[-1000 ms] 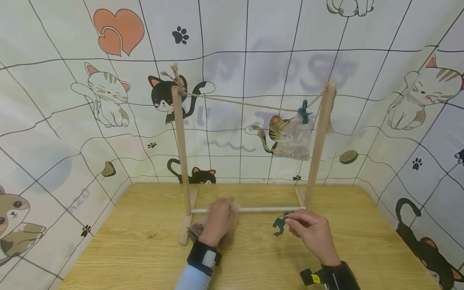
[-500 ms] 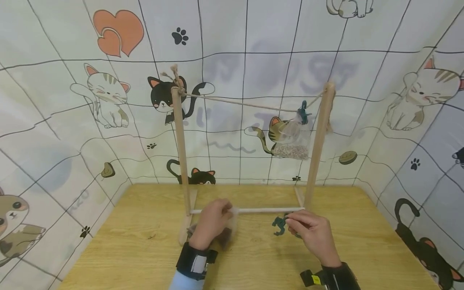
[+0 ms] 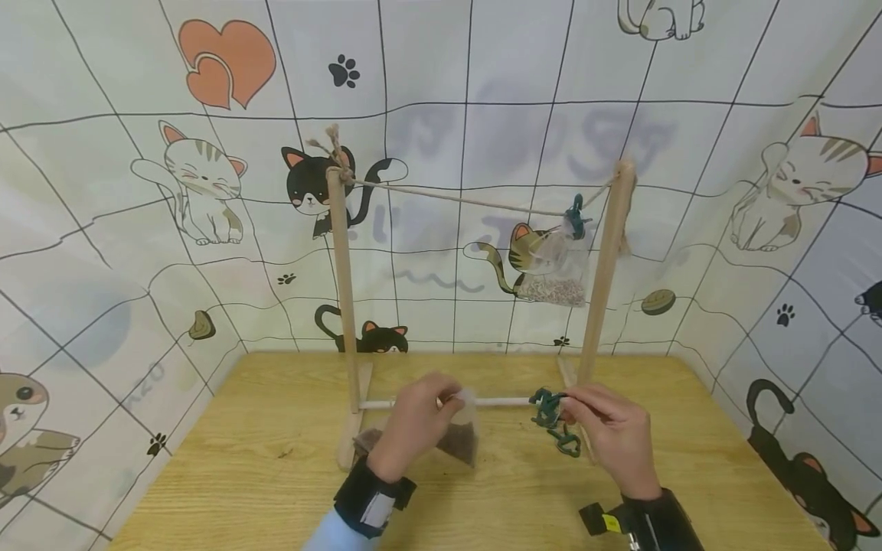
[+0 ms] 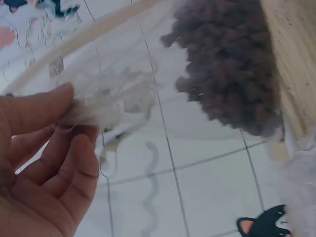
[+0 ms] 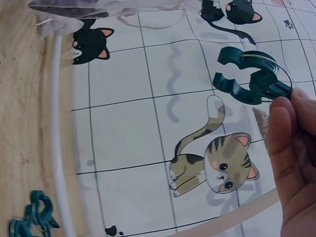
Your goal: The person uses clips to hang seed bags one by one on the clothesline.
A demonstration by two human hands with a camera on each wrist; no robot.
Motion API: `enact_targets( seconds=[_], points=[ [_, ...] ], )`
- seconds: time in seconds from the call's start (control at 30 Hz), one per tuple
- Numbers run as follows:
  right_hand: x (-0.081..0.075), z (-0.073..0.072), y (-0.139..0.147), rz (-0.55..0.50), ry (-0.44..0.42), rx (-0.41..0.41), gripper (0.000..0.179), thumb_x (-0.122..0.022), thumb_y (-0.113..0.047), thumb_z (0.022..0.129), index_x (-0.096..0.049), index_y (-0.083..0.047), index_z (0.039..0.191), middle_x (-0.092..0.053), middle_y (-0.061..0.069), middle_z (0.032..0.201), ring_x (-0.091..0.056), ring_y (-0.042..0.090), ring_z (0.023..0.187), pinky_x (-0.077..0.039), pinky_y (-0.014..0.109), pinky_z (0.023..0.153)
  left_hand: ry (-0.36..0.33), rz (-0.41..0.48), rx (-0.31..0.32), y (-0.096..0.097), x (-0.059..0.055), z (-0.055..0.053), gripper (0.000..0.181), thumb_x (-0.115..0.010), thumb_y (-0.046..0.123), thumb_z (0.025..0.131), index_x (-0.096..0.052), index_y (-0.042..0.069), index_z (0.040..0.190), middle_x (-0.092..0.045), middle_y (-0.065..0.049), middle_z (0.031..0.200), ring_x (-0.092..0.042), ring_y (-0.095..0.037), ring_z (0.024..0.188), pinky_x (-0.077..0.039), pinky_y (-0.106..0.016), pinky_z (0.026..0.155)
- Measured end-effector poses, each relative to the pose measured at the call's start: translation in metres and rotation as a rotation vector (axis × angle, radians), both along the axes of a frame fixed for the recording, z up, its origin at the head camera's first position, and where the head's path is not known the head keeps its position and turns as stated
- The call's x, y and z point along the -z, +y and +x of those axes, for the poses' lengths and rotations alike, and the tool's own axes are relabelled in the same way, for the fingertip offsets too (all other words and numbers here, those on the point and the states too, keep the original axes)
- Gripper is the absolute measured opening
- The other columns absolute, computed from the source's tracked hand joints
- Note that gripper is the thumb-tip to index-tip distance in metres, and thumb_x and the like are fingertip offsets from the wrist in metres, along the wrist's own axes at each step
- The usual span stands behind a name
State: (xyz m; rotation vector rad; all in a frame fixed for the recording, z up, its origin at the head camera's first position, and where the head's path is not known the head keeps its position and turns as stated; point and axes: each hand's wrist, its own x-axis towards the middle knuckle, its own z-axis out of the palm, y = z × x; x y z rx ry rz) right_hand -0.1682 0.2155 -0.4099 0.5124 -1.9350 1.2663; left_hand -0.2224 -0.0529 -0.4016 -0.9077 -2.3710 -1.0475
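Note:
My left hand (image 3: 416, 421) pinches the top of a clear plastic bag (image 3: 460, 442) between thumb and fingers. Dark brown lumpy pieces fill the bag's lower part, seen close in the left wrist view. To the right, my right hand (image 3: 615, 436) pinches the tail end of a dark green plastic clip (image 5: 256, 76), whose curved jaws point away from the fingers and stand apart. More green clips (image 3: 566, 441) lie on the table just below that hand. A second bag of dark pieces (image 3: 367, 440), partly hidden, lies behind the left wrist.
A wooden frame (image 3: 342, 283) stands on the table (image 3: 227, 490), with a white bar (image 3: 506, 402) low across it. From its sagging rope (image 3: 455, 199), a green clip (image 3: 576, 216) holds a bag of pale grains (image 3: 551, 289) near the right post (image 3: 608, 275). Cat-print cloth (image 3: 427, 306) surrounds the table.
My left hand has moved right and brought the bag out from beside the other one. My right hand has shifted slightly right and up with its clip, uncovering clips on the table.

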Motion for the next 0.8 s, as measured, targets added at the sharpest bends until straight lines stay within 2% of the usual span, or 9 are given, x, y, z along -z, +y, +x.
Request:
enact_targets(
  seconds=[0.17,0.4,0.57,0.7,0.8],
  points=[
    [-0.02,-0.005,0.004,-0.008,0.119,0.015,0.025,-0.065,0.02,0.068,-0.069,0.006,0.088,-0.066,0.013,0.077,-0.062,0.008,0.064,-0.05,0.02,0.056,0.11,0.061,0.056,0.01,-0.016,-0.003,0.008,-0.065,0.016,0.085,-0.064,0.015,0.093,-0.061,0.007,0.083,-0.052,-0.004,0.074,-0.044,-0.017,0.062],
    [-0.051,-0.01,0.01,0.057,0.199,0.069,0.025,-0.066,0.018,0.067,-0.07,0.004,0.088,-0.066,0.012,0.079,-0.06,0.007,0.066,-0.048,0.016,0.058,0.192,0.134,0.095,0.025,-0.043,-0.009,0.008,-0.064,0.013,0.085,-0.065,0.012,0.093,-0.059,0.006,0.082,-0.051,-0.004,0.073,-0.043,-0.016,0.061],
    [-0.07,-0.015,0.013,0.047,0.239,0.048,0.023,-0.067,0.017,0.068,-0.069,0.006,0.089,-0.066,0.013,0.08,-0.062,0.009,0.066,-0.05,0.018,0.059,0.208,0.185,0.111,0.036,-0.064,-0.011,0.008,-0.064,0.013,0.085,-0.066,0.01,0.092,-0.062,0.004,0.081,-0.052,-0.004,0.07,-0.045,-0.017,0.06],
    [-0.095,-0.014,0.008,0.042,0.275,0.044,0.02,-0.066,0.017,0.07,-0.069,0.008,0.087,-0.066,0.014,0.079,-0.062,0.009,0.066,-0.05,0.018,0.06,0.197,0.224,0.113,0.045,-0.08,-0.012,0.011,-0.065,0.012,0.084,-0.067,0.008,0.094,-0.064,0.002,0.082,-0.054,-0.004,0.07,-0.046,-0.018,0.059],
    [-0.109,-0.017,0.007,0.044,0.314,0.047,0.02,-0.065,0.017,0.07,-0.069,0.008,0.087,-0.066,0.015,0.078,-0.062,0.008,0.066,-0.049,0.017,0.061,0.214,0.253,0.115,0.051,-0.091,-0.013,0.013,-0.064,0.012,0.085,-0.067,0.007,0.095,-0.066,0.0,0.082,-0.055,-0.004,0.069,-0.047,-0.018,0.06]
  ],
)
